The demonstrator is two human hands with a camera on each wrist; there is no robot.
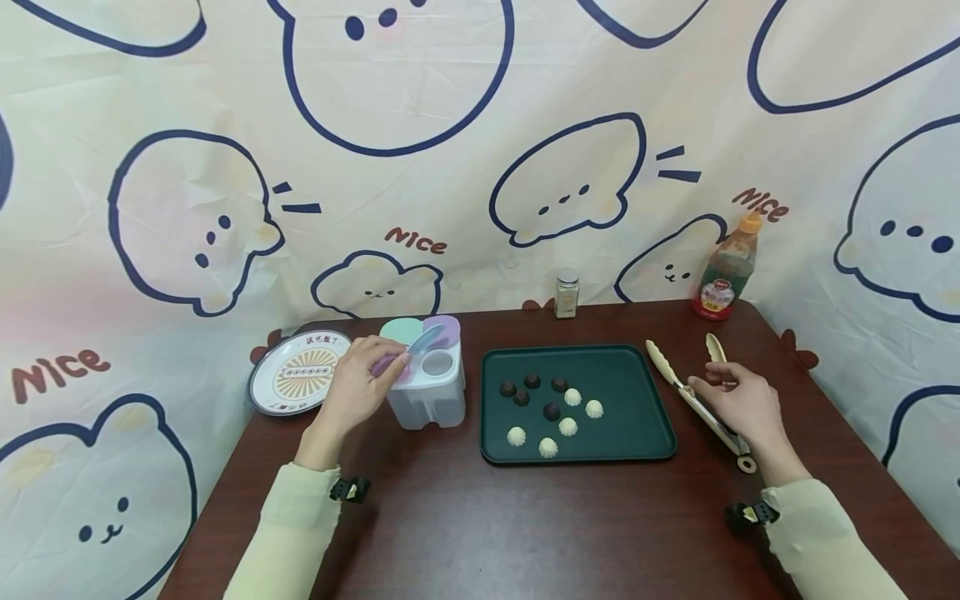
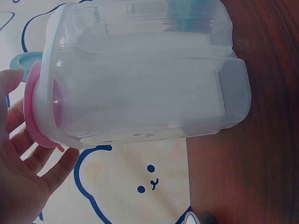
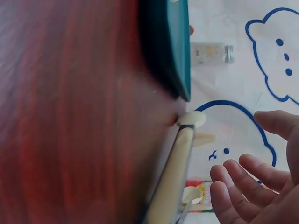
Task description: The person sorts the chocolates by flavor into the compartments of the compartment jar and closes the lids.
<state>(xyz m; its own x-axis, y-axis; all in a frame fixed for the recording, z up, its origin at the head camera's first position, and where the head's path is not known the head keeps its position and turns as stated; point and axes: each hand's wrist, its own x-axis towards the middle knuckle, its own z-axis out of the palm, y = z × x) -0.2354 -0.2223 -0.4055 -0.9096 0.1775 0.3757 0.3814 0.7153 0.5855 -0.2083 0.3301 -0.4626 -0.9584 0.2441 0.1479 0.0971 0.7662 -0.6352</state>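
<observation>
My left hand (image 1: 358, 382) is at the top of a translucent storage box (image 1: 427, 404) with coloured lids, pinching the raised blue lid (image 1: 426, 340) at its edge. Under that lid, one round opening shows. In the left wrist view the thumb touches the blue lid (image 2: 25, 60), and the other fingers lie by the pink lid (image 2: 35, 105). My right hand (image 1: 742, 404) hovers beside the tongs (image 1: 701, 404), its fingers loosely bent. The right wrist view shows these fingers apart from the tongs (image 3: 173, 182), holding nothing.
A dark green tray (image 1: 577, 358) holds several dark brown and cream fluted sweets. A patterned plate (image 1: 273, 379) lies left of the box. Behind stand a small shaker jar (image 1: 567, 296) and a red-labelled sauce bottle (image 1: 723, 275), close to the printed cloth.
</observation>
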